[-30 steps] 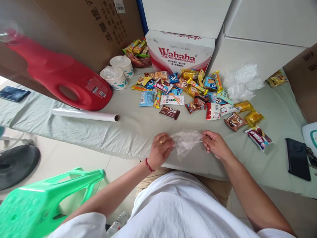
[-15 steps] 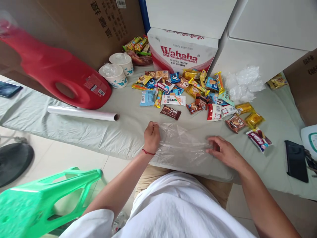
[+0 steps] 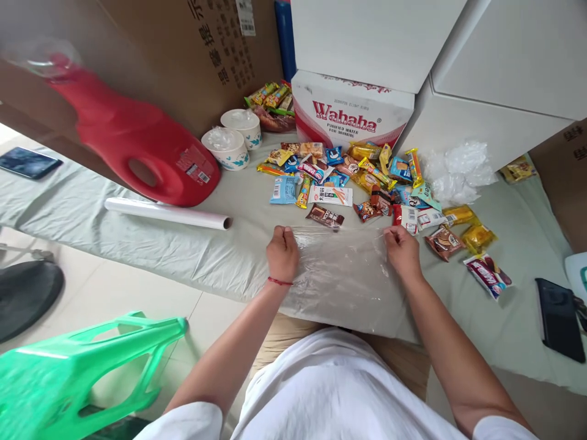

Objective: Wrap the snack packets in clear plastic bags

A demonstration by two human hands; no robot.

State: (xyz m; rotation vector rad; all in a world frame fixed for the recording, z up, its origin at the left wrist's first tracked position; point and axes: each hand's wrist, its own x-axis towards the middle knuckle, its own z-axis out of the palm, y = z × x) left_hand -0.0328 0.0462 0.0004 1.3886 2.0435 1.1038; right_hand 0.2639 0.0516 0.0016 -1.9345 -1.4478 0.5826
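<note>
A clear sheet of plastic film (image 3: pixel 342 269) is stretched between my two hands, low over the front of the cloth-covered surface. My left hand (image 3: pixel 283 253) pinches its upper left corner, a red string bracelet (image 3: pixel 279 282) at the wrist. At the upper right corner, the fingers of my right hand (image 3: pixel 403 249) are closed on the film. Just beyond the film's far edge lies a dark brown wafer packet (image 3: pixel 325 216). Behind that spreads a pile of small wrapped snacks (image 3: pixel 339 168). Whether the film is a single layer or a bag, I cannot tell.
Left of the film lies a white roll (image 3: pixel 167 214), with a red jug (image 3: pixel 151 153) behind it. Two paper cups (image 3: pixel 225 148) stand near a Wahaba-style white carton (image 3: pixel 353 110). Crumpled clear plastic (image 3: pixel 458 171) and a black phone (image 3: pixel 560 319) are rightward. A green stool (image 3: pixel 92 366) stands lower left.
My right hand has moved up and closed on the film's corner, and the film is now spread wider and flatter. My left hand keeps its grip. The view has shifted slightly.
</note>
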